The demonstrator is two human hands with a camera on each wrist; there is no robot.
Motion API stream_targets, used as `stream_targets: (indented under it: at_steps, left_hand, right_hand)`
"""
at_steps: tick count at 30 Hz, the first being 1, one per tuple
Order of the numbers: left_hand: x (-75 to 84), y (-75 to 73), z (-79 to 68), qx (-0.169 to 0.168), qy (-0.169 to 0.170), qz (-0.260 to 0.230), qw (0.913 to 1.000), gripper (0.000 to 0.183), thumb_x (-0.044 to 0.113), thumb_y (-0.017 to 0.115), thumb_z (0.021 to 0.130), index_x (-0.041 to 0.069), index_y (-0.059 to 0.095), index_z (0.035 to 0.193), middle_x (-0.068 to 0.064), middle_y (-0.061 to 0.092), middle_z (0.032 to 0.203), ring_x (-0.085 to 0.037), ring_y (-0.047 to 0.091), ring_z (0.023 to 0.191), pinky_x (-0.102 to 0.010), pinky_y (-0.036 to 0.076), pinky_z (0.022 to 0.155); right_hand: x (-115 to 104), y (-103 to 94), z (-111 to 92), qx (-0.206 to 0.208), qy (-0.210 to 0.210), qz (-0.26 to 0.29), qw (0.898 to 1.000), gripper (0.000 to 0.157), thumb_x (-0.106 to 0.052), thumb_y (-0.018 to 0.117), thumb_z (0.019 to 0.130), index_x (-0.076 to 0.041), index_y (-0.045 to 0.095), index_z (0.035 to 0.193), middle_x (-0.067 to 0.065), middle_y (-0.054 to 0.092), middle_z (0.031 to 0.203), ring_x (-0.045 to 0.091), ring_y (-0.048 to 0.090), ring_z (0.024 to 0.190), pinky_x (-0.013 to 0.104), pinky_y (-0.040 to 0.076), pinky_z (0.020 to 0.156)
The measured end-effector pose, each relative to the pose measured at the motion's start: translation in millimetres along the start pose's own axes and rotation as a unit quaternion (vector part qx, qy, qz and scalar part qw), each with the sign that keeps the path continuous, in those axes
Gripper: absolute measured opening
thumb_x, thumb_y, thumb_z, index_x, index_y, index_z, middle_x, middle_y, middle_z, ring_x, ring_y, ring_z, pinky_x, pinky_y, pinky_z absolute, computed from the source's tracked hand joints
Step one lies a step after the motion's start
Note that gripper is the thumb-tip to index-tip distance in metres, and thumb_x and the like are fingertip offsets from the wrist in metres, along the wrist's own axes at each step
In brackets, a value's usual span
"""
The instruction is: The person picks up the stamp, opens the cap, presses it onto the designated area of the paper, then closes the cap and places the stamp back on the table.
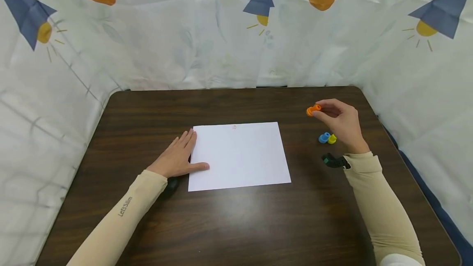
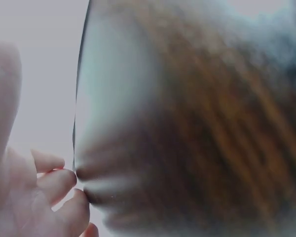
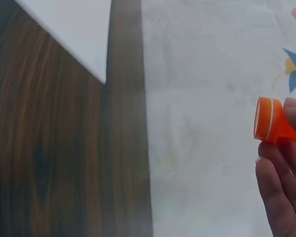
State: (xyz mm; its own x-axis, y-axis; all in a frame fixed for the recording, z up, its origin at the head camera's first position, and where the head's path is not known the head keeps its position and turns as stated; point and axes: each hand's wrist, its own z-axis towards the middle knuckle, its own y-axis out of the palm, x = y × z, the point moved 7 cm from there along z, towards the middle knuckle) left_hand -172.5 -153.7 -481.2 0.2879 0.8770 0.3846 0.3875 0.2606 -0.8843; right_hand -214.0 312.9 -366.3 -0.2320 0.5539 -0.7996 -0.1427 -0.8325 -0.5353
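A small orange plastic stamp point(image 1: 312, 110) is pinched between the thumb and fingers of my right hand point(image 1: 341, 120), at the right side of the table. In the right wrist view the orange stamp point(image 3: 269, 119) shows a round end with a thin white ring. Below that hand, a blue stamp point(image 1: 324, 137) and a yellow stamp point(image 1: 332, 139) stand side by side on the table. My left hand point(image 1: 179, 155) lies with spread fingers at the left edge of a white sheet of paper point(image 1: 240, 155), its thumb on the sheet. A tiny reddish mark point(image 1: 234, 127) sits near the sheet's top edge.
The dark wooden table point(image 1: 236, 225) reaches back to a white patterned curtain point(image 1: 229, 52), which also runs along both sides. A black wrist strap point(image 1: 334, 161) with a green patch sticks out beside my right cuff.
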Motion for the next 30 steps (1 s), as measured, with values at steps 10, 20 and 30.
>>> stream_targets:
  at_steps: [10, 20, 30]
  left_hand:
    - [-8.3, -10.5, 4.8, 0.027, -0.014, -0.024, 0.9992, 0.113, 0.073, 0.058, 0.093, 0.0, 0.01, 0.165, -0.023, 0.012, 0.174, -0.041, 0.012, 0.163, -0.061, 0.01, 0.133]
    - [-9.1, -37.9, 9.3, 0.106, -0.046, -0.132, 0.9845, 0.102, 0.075, 0.053, 0.094, 0.015, 0.015, 0.167, -0.017, 0.02, 0.174, -0.043, 0.025, 0.159, -0.067, 0.027, 0.126]
    - [5.9, -63.1, 9.5, 0.252, 0.022, -0.274, 0.928, 0.065, 0.045, 0.063, 0.102, 0.017, 0.044, 0.157, -0.011, 0.053, 0.157, -0.032, 0.051, 0.146, -0.054, 0.046, 0.117]
  right_hand:
    - [-26.2, 34.5, 13.0, -0.005, -0.024, 0.074, 0.997, 0.034, -0.017, 0.08, 0.091, -0.002, 0.073, 0.121, -0.02, 0.073, 0.104, -0.002, 0.072, 0.096, 0.01, 0.058, 0.086]
    - [-52.0, 76.4, 24.8, 0.004, -0.036, 0.161, 0.986, 0.033, -0.013, 0.081, 0.09, 0.001, 0.073, 0.119, -0.013, 0.075, 0.107, 0.004, 0.073, 0.099, 0.015, 0.06, 0.09]
    - [-79.3, 118.0, 30.5, -0.005, -0.045, 0.218, 0.975, 0.033, -0.012, 0.08, 0.091, 0.002, 0.071, 0.119, -0.01, 0.075, 0.108, 0.01, 0.073, 0.099, 0.02, 0.062, 0.089]
